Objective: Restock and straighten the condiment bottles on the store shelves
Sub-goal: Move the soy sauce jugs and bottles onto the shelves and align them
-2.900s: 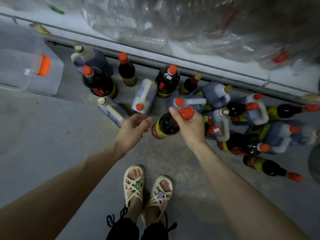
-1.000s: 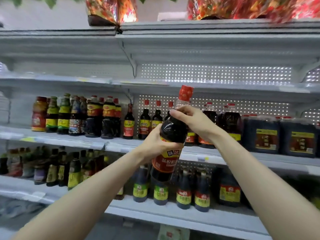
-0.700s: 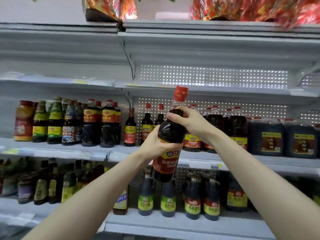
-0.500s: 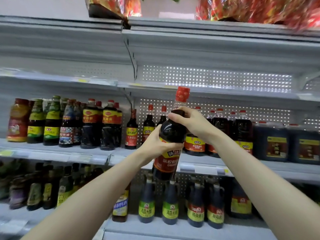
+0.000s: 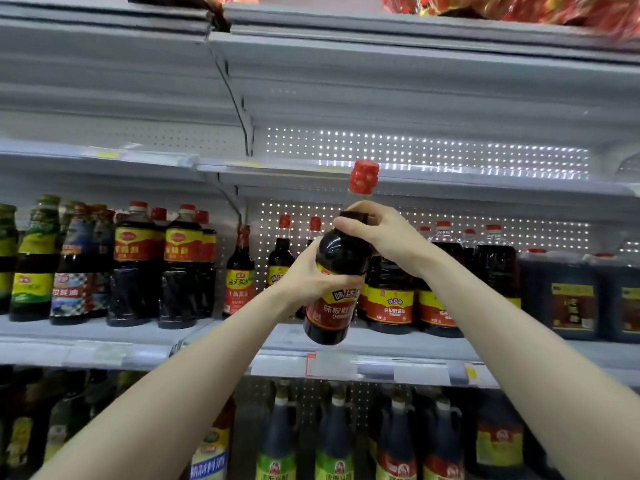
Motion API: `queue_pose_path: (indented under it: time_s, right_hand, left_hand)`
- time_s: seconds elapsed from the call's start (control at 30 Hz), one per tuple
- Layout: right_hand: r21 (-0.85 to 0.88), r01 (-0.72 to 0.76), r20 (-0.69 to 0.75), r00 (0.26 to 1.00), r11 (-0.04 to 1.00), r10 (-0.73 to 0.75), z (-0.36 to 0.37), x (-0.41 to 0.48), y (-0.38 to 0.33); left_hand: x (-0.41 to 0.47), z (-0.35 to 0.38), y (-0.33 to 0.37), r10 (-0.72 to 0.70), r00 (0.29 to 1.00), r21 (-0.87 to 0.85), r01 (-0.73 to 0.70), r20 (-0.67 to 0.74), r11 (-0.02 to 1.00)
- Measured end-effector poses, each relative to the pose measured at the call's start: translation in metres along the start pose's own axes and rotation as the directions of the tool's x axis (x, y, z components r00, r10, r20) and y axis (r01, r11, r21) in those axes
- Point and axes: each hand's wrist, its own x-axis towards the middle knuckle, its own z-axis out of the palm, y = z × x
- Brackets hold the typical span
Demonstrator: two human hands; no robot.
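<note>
The left hand (image 5: 311, 277) gripped the dark sauce bottle (image 5: 341, 252) from the left side, with the fingers curled round the body just above the red and yellow label (image 5: 332, 306). The right hand (image 5: 386, 233) held the same bottle higher, its fingers wrapped over the shoulder at the foot of the neck. The red cap (image 5: 363, 176) stood free above that hand. The bottle was a little tilted, its cap leaning to the right.

It was held up in front of the middle shelf (image 5: 381, 344), nearer to the camera than the bottles standing there. I could not tell if its base touched the shelf.

Just behind it and to the right stood a row of bottles with the same label (image 5: 389, 301). Farther right were dark square jugs (image 5: 571, 296). To the left of the left hand stood a slim bottle (image 5: 239, 271), and near it a group of dark bottles with red and yellow labels (image 5: 133, 265). Bottles with green labels (image 5: 33, 258) stood at the far left.

A strip of price tags (image 5: 346, 365) ran along the front edge of the shelf. On the lower shelf stood more dark bottles (image 5: 334, 441). Behind everything was a white perforated back panel (image 5: 450, 157).
</note>
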Motion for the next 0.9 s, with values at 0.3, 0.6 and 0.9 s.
queue_pose_path:
  time_s: [0.3,0.6,0.9]
  right_hand:
    - [-0.057,-0.030,0.016,0.999,0.998,0.031,-0.011,0.047,0.085]
    - [-0.014,-0.082,0.041,0.996,0.997,0.082,-0.017,0.076,0.144]
    - [0.020,-0.113,-0.002,0.994,0.993,0.114,-0.004,0.097,0.170]
  left_hand:
    - [0.069,0.025,-0.065,-0.030,1.000,-0.036,0.030,0.008,0.999]
    - [0.111,0.043,-0.105,-0.075,0.996,-0.039,0.076,0.044,0.996]
    - [0.133,0.035,-0.124,-0.159,0.984,-0.046,0.162,0.078,0.986]
